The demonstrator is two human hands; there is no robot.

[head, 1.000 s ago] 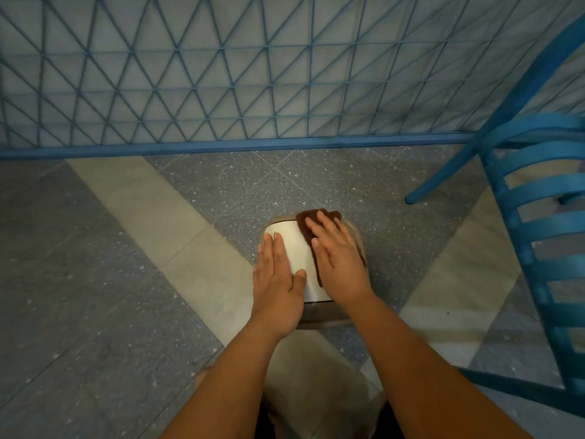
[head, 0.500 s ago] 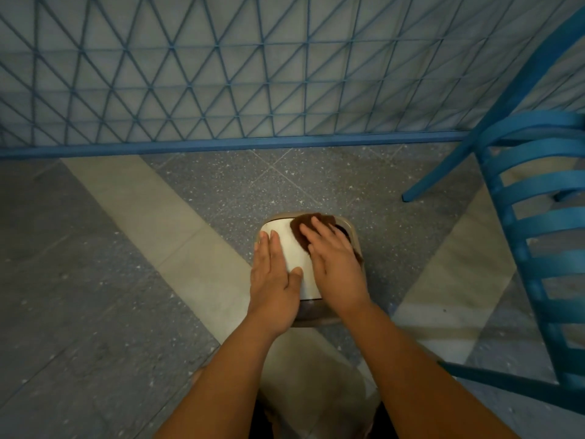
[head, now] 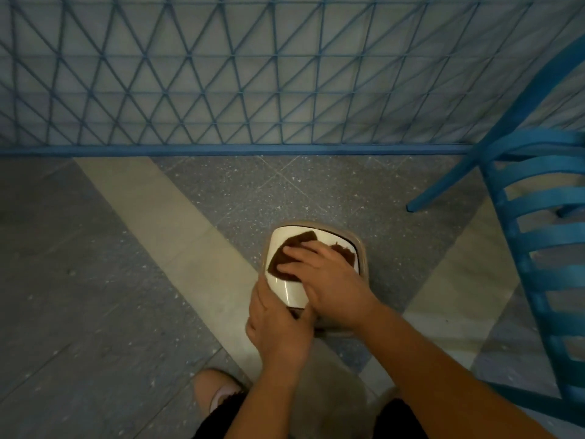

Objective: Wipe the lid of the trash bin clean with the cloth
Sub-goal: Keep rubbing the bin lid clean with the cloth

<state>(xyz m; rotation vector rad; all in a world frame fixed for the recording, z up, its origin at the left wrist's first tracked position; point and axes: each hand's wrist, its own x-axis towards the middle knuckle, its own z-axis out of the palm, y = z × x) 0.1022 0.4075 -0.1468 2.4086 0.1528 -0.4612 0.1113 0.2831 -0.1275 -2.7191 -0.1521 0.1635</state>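
Down on the speckled grey floor (head: 332, 191), just past the person's feet, stands the trash bin (head: 362, 248), and its white lid (head: 289, 289) is getting the attention. On that lid lies a dark brown cloth (head: 289, 251), spread across the far half, with the right hand (head: 329, 280) laid flat over it — fingers stretched out and pressing the fabric down, pointing toward the lid's left edge. The left hand (head: 278, 327) grasps the near left corner of the lid, fingers curled along its side and the thumb hooked over the near edge (steadying it, by the look of the grip). Both forearms reach in from the bottom of the view. A pale stone band (head: 152, 210) runs diagonally across the floor beside the bin. Behind it stands a blue lattice fence (head: 221, 90) on a blue base rail — and off to the right, well apart from the bin, a blue slatted chair (head: 538, 248).
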